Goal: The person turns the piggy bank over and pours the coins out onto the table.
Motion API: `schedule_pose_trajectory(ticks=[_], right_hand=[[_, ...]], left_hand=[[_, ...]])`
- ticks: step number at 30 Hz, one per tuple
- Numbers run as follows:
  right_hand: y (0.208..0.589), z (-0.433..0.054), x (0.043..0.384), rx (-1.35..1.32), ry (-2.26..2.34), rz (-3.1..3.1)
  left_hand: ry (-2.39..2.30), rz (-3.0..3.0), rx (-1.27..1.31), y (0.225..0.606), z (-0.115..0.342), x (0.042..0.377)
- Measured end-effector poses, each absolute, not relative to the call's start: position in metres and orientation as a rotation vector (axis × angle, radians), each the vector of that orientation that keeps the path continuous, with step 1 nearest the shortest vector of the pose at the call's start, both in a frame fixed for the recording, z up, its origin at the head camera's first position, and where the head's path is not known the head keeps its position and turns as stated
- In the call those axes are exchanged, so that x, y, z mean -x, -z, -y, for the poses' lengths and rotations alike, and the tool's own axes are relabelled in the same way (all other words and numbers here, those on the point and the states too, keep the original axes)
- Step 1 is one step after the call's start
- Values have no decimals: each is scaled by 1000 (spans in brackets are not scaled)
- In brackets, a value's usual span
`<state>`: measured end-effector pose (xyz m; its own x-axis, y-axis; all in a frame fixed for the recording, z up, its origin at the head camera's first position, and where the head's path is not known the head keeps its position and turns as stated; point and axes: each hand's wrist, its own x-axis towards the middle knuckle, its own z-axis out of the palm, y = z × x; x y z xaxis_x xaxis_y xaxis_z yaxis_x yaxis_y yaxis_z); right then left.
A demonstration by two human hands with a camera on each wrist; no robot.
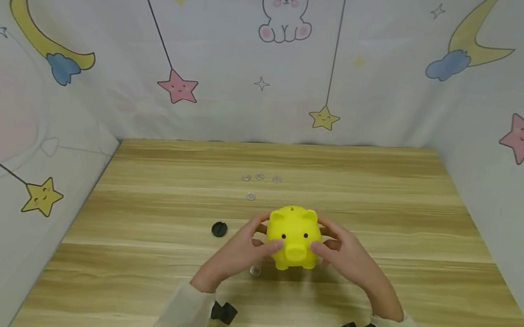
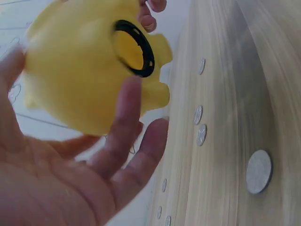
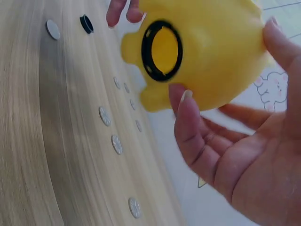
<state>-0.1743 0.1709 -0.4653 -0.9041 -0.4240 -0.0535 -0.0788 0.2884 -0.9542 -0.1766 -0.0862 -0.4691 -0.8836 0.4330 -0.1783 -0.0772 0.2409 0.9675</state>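
A yellow piggy bank (image 1: 294, 234) is held up off the table, facing me, with a slot on top. My left hand (image 1: 243, 248) grips one side, its thumb at the front. On the other side my right hand (image 1: 350, 257) holds it the same way. Both wrist views show a black ring (image 3: 162, 50) round an uncovered hole in its underside. To the left of the left hand lies a black round cap (image 1: 219, 229) on the table. One silver coin (image 1: 255, 270) lies near the left wrist, below the piggy bank.
Several more coins, among them one coin (image 1: 251, 196), lie farther back on the wood-grain table (image 1: 138, 274). Others show under the piggy bank in the wrist views. White printed cloth (image 1: 236, 60) encloses the back and sides.
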Motion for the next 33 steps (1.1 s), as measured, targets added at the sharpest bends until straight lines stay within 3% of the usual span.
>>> schedule_pose_trajectory(ticks=[8,12,33], right_hand=[[463,-156,174,42,1569,-2223],[459,-153,174,-39,1545,-2214],[450,-155,176,72,1618,-2319]], left_hand=[[-1529,-2257,-139,469,76,176],[-1508,-2261,-123,470,75,176],[-1585,-2195,-339,464,77,178]])
